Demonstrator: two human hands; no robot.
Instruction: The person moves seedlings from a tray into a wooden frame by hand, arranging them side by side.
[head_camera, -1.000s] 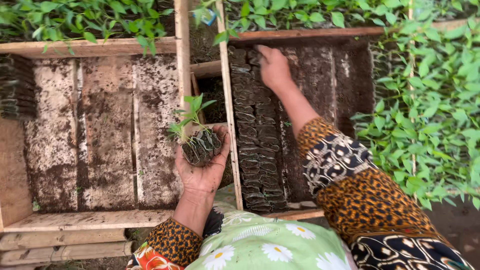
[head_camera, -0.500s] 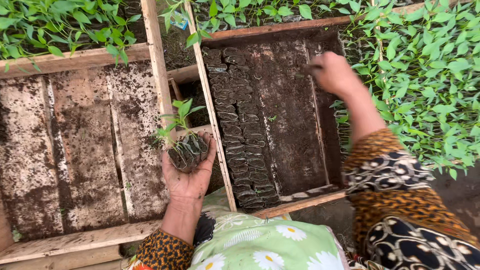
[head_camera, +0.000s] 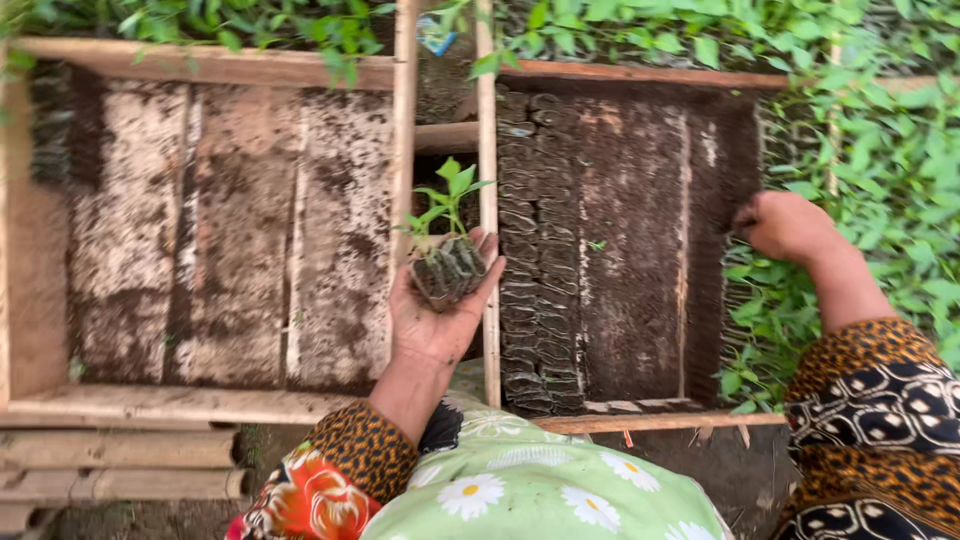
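Over the right-hand crate: the right hand (head_camera: 785, 228) had swung off the crate floor, where it lay half a second before, out to the crate's right wall, at the edge of the seedling bed (head_camera: 880, 200).
Right-hand fingers: curled down over the wall's edge; whether they had hold of anything could not be told.
Left hand (head_camera: 440, 300): it stayed palm-up over the bamboo rail (head_camera: 487, 180) on the crate's left side, much as it had been a second earlier.
Left-hand fingers: half open, cupped loosely under a small clump of soil-filled seedling bags (head_camera: 447, 270) with green shoots standing upright.
Meaning of the change: by my reading, the reach had shifted from the crate's interior towards the plants beside it, while the held clump went nowhere.
Right-hand crate (head_camera: 640, 75): a wooden frame with a dark, soil-smeared floor; a row of dark, empty-looking bags (head_camera: 535, 250) lined its left side.
Left of that crate: a second wooden crate (head_camera: 210, 65) with a slatted floor, caked in pale and dark soil.
Below that crate's near side: bamboo poles (head_camera: 120, 465) lay on the ground.
Around the crates: leafy green seedlings crowded the far and right sides; the setting looked like an outdoor plant nursery.
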